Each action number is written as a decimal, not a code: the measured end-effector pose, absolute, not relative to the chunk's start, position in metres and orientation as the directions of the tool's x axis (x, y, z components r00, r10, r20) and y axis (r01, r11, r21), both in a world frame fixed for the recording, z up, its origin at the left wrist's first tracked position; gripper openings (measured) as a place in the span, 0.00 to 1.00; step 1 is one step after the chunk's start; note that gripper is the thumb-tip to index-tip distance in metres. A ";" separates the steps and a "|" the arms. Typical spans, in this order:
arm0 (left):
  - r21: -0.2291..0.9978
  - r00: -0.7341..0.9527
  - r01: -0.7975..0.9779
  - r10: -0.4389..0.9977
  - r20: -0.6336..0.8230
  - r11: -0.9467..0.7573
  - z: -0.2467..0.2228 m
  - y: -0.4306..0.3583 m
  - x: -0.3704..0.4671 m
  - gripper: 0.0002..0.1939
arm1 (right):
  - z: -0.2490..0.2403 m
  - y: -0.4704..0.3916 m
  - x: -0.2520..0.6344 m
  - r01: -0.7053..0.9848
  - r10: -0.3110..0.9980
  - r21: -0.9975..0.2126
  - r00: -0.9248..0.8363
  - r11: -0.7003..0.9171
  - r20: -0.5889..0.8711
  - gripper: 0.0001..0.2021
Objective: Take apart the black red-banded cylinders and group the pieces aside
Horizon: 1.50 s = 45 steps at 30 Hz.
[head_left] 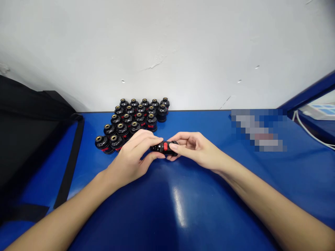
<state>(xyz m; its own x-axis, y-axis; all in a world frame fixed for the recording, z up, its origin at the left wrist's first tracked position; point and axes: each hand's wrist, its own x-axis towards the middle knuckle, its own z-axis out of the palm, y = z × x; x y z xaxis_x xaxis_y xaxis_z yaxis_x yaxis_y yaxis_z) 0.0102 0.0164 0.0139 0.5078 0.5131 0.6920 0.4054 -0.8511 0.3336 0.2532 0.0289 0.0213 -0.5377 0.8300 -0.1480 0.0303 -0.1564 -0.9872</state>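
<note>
Both hands hold one black lamp holder (159, 147) with a red patch on its side, tipped to lie roughly level just above the table. My left hand (136, 150) has its fingers and thumb closed around the narrow capped end at the left. At the wider right end, my right hand (193, 148) grips the body, its thumb pressed near the red patch. Beyond my left hand, several matching lamp holders (127, 119) stand upright in slanting rows, brass-ringed holes facing up. My left hand covers part of the nearest rows.
A blue table (162, 209) meets a pale, scuffed wall (183, 62) behind the rows. Black fabric with a strap (69, 164) lies at the left. On the right are a blurred-out item (258, 130), a blue rail (309, 92) and white cables (309, 130).
</note>
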 end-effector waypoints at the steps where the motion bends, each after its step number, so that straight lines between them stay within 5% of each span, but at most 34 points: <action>1: 0.334 0.503 0.403 0.511 0.697 -0.852 0.013 0.017 0.010 0.15 | 0.022 0.029 0.254 0.041 0.829 -0.987 -0.538 -0.154 -0.152 0.24; 10: 0.351 0.461 0.482 0.573 0.677 -0.803 0.007 0.019 0.010 0.22 | 0.020 0.033 0.260 0.108 0.886 -0.992 -0.463 0.061 0.005 0.20; 18: 0.426 0.518 0.535 0.682 0.517 -0.730 0.000 0.017 0.010 0.20 | 0.010 0.047 0.265 -0.193 0.973 -0.980 -0.211 0.049 0.090 0.22; 26: 0.394 0.612 0.584 0.703 0.362 -0.710 -0.010 0.016 0.006 0.24 | 0.000 0.058 0.274 0.166 0.942 -0.929 -0.105 0.332 0.318 0.27; 34: 0.366 0.636 0.613 0.712 0.297 -0.700 -0.008 0.014 0.006 0.26 | -0.018 0.064 0.279 0.546 0.879 -0.689 -0.272 0.476 0.392 0.24; 38: 0.365 0.640 0.609 0.709 0.296 -0.704 -0.007 0.014 0.007 0.27 | -0.007 0.058 0.279 0.714 0.799 -0.429 -0.308 0.553 0.517 0.32; 42: 0.332 0.648 0.624 0.706 0.288 -0.708 -0.008 0.013 0.008 0.28 | 0.014 0.043 0.275 0.762 0.696 -0.214 -0.388 0.611 0.605 0.24; 45: 0.325 0.645 0.634 0.711 0.278 -0.702 -0.007 0.012 0.008 0.30 | 0.023 0.031 0.271 0.773 0.695 -0.115 -0.481 0.624 0.535 0.23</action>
